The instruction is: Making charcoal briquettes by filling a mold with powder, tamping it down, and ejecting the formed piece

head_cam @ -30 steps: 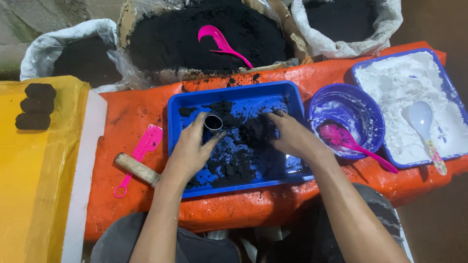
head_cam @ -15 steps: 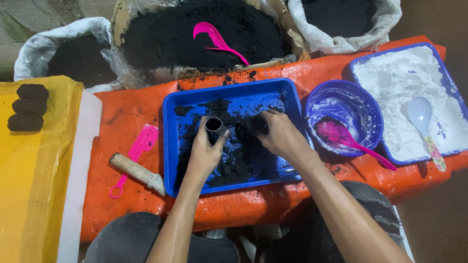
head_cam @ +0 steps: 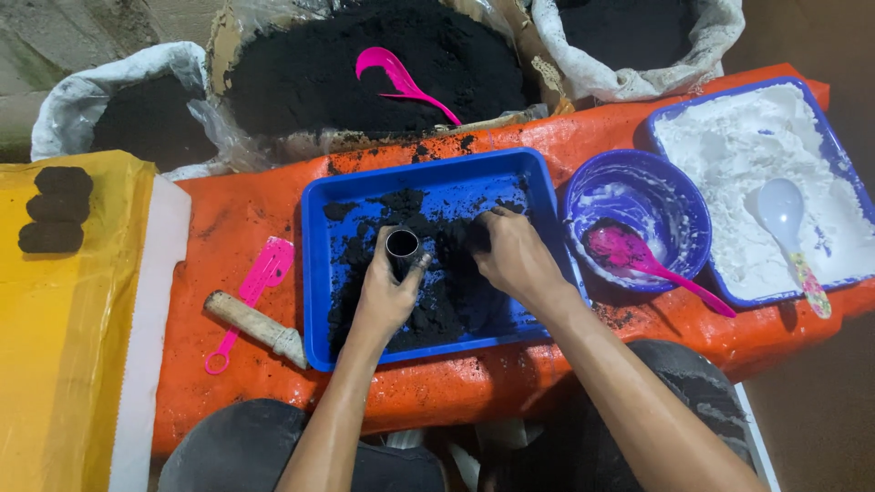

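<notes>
Shifted closer together since half a second ago: left hand (head_cam: 387, 296) wrapped around short dark tube (head_cam: 402, 246), right hand (head_cam: 512, 258) fingers curled, pressing black powder (head_cam: 437, 296) just beside it. Tube upright in blue tray (head_cam: 319, 273), long axis vertical, open mouth facing up. Behind, open sacks of black powder (head_cam: 310, 77), one holding pink scoop (head_cam: 401, 82); far left, yellow sheet (head_cam: 55, 337) bearing three dark round pucks (head_cam: 55, 208).

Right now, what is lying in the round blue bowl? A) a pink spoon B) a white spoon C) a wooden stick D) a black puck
A: a pink spoon rests in the round blue bowl, its handle poking out over the rim.
</notes>
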